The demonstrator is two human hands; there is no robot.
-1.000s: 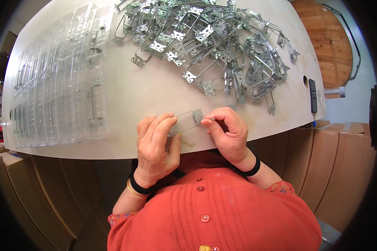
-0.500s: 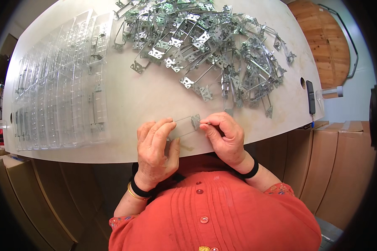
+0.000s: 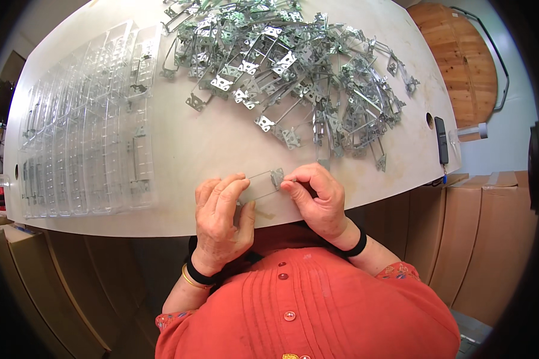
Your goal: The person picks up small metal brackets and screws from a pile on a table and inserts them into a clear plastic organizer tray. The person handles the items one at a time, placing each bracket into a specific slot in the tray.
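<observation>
Near the table's front edge I hold a metal bracket frame, two thin rods with a stamped plate at the right end. My left hand grips its left end, which the fingers hide. My right hand has thumb and forefinger pinched together at the plate; whether a small part sits between the fingertips cannot be made out. Beyond my hands lies a large heap of similar metal bracket frames, tangled together. Stacked clear plastic trays stand to the left, and a few brackets rest in the rightmost compartments.
A dark phone-like device lies at the table's right edge beside a round hole. Cardboard boxes stand below on the right, more boxes on the left. A round wooden board is beyond the table's right side.
My right hand has shifted slightly left, its fingertips closer against the bracket's plate. My left hand keeps its grip. The whole view has moved a little.
</observation>
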